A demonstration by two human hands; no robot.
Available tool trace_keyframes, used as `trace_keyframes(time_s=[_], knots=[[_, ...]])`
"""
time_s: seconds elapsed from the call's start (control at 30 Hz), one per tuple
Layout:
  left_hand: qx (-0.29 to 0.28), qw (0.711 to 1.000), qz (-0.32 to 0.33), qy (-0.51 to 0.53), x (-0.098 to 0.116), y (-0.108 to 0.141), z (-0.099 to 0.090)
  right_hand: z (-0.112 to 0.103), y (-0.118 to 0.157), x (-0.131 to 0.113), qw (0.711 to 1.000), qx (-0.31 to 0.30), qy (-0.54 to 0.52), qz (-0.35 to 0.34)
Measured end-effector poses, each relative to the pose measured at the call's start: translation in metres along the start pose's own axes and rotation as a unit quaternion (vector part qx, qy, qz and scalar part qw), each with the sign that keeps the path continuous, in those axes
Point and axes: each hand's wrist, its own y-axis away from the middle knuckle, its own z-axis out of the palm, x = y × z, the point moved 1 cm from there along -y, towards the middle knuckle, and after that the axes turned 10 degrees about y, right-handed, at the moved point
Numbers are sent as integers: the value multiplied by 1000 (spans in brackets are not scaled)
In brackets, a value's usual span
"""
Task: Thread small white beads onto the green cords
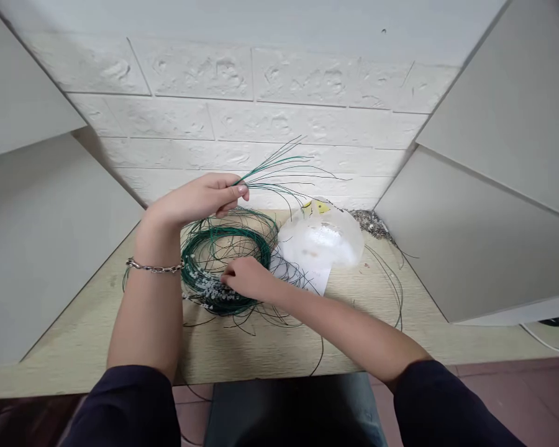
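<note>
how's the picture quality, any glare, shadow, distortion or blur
Head view: whitish glare on the translucent plastic; head view: soft shadow on the table toward its near edge; head view: wide-angle look, side panels slanting outward; head view: strands in the green wire coil run together, too fine to separate.

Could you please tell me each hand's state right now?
Left hand: closed, holding thin green wire strands.
Right hand: over the round green wire coil; grip unclear.
</note>
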Motion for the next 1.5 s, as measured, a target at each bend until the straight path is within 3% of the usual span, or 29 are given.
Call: trace_keyframes(time_s=[0.27, 0.4, 0.53, 0.7, 0.87, 1.1, 1.17, 1.27, 1.37, 1.5], knots=[[-8, 999, -11, -32, -6, 0, -5, -46, 14, -7, 997, 66, -48, -1], [-49, 997, -12, -52, -14, -7, -5, -65, 27, -4, 994, 110, -18, -4], [-93, 994, -54, -36, -18, -12, -1, -75, 35, 8, 987, 162, 4, 6], [-167, 979, -112, 25, -32, -19, 2, -75, 40, 28, 976, 213, 12, 43], [-218, 963, -154, 36, -52, -27, 0, -70, 39, 41, 971, 224, 3, 79], [-223, 969, -102, 23, -64, -26, -10, -68, 33, 43, 972, 211, 33, 96], [-228, 969, -88, 23, -66, -27, -11, -66, 32, 40, 961, 254, 78, 75], [-225, 971, -81, 25, -69, -28, -12, -62, 31, 31, 915, 346, 207, -12], [-221, 972, -82, 19, -68, -27, -12, -58, 25, 18, 878, 358, 305, -90], [-207, 973, -91, 36, -63, -25, -12, -58, 8, 4, 897, 321, 299, -62]])
